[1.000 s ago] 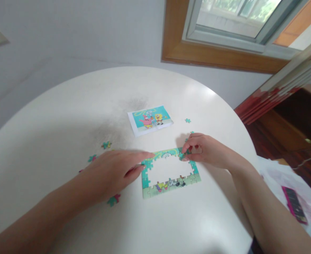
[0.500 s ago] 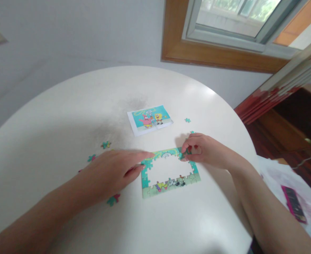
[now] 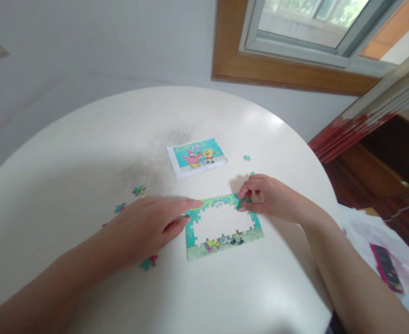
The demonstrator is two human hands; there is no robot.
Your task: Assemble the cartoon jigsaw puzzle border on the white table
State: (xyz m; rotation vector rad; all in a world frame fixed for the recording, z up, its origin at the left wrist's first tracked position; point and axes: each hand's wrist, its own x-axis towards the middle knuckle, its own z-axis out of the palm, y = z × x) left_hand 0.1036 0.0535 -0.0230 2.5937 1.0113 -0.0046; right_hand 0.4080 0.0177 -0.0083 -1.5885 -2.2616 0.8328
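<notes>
A jigsaw puzzle lies on the table as a joined border, with bare white tabletop showing through its middle. My left hand rests at its upper left corner, the index finger stretched along the top edge and the thumb apart beside the left side. At the upper right corner my right hand pinches a teal puzzle piece, mostly covered by the fingers. Several loose puzzle pieces lie left of the puzzle, some partly hidden by my left hand.
Behind the puzzle lies a picture card with cartoon figures. One loose teal piece is right of the card, another just beyond my right hand. The round white table meets the wall below a wood-framed window.
</notes>
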